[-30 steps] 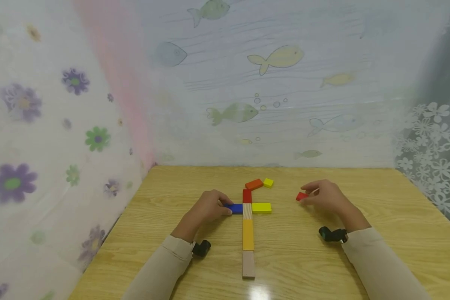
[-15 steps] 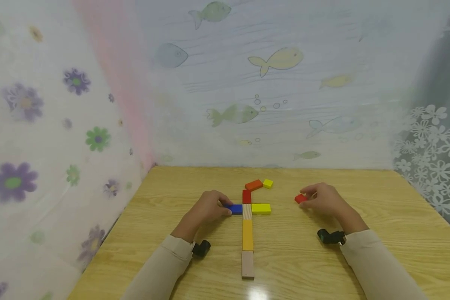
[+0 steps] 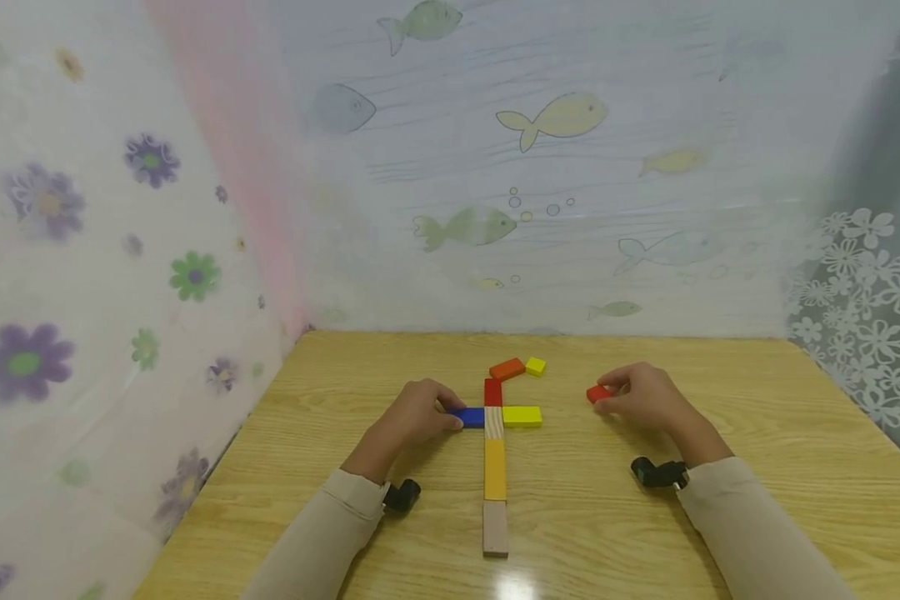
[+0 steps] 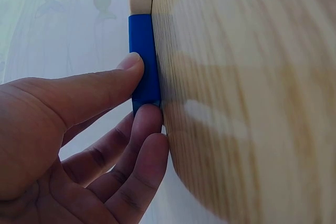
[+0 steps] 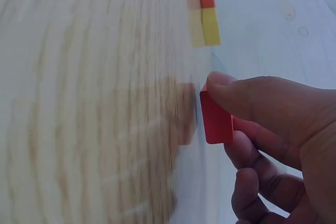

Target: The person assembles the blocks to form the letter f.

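Observation:
My left hand [image 3: 416, 417] pinches the outer end of a blue block [image 4: 144, 51] between thumb and fingers. That block lies on the table against a pale striped wooden block [image 3: 494, 422]. In my right hand [image 3: 648, 400] a small red block [image 5: 217, 116] is pinched, with a narrow gap over the tabletop in the right wrist view. A yellow block [image 3: 522, 417] joins the pale block on its right, and a dark red block [image 3: 492, 392] its far side. Toward me the line continues with an orange-yellow block [image 3: 495, 469] and a pinkish-tan block [image 3: 495, 529].
Beyond the dark red block, an orange-red block [image 3: 507, 369] lies slanted, with a small yellow block [image 3: 536, 367] at its right end. The wooden table [image 3: 345, 358] meets a fish-patterned wall sheet [image 3: 420, 167] at the back. A flower-patterned sheet [image 3: 97, 275] stands at the left.
My right hand has shifted slightly left with the red block in its grip. My left hand stays put on the blue block, and the laid blocks keep their arrangement.

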The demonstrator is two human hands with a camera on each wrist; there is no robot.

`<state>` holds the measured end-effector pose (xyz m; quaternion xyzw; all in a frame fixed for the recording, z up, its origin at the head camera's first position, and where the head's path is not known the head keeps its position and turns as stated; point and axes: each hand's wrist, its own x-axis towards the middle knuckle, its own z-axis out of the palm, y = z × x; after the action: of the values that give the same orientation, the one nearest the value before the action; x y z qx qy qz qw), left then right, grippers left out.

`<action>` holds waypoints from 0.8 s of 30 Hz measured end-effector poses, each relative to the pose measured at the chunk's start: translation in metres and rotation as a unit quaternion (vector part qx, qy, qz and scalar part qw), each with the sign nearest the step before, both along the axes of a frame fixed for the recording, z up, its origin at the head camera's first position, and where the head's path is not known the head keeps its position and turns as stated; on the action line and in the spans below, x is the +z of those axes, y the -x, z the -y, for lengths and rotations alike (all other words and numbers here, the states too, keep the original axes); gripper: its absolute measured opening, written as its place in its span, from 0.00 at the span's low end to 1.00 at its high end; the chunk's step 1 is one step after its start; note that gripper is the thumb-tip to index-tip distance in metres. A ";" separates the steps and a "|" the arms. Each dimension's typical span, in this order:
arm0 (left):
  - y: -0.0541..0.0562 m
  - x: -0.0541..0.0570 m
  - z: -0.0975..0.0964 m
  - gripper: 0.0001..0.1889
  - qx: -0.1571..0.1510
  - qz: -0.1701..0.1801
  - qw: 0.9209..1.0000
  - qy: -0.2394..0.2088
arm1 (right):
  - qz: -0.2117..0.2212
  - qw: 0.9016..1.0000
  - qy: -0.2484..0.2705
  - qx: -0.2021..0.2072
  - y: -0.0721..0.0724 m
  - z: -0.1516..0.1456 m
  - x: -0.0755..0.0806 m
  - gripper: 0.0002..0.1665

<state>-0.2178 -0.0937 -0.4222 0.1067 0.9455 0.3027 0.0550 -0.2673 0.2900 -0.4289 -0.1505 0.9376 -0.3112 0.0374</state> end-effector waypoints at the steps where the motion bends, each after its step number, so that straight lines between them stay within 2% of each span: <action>1: 0.000 0.000 0.000 0.12 0.000 -0.001 1.000 0.001 | -0.001 1.000 0.000 -0.001 0.001 0.001 0.000 0.32; 7: 0.001 0.001 0.000 0.12 -0.001 0.000 1.000 0.002 | -0.008 1.000 -0.007 -0.003 0.006 0.005 0.000 0.31; 16: 0.000 0.001 0.000 0.12 -0.001 -0.004 1.000 0.008 | -0.017 1.000 0.008 -0.002 0.011 0.014 0.009 0.32; 24: 0.000 0.001 0.000 0.12 0.000 -0.005 1.000 0.005 | -0.005 1.000 0.028 -0.011 0.020 0.027 0.009 0.30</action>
<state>-0.2181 -0.0938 -0.4211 0.1082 0.9473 0.2974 0.0504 -0.2874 0.2634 -0.4203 -0.1426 0.9305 -0.3366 0.0250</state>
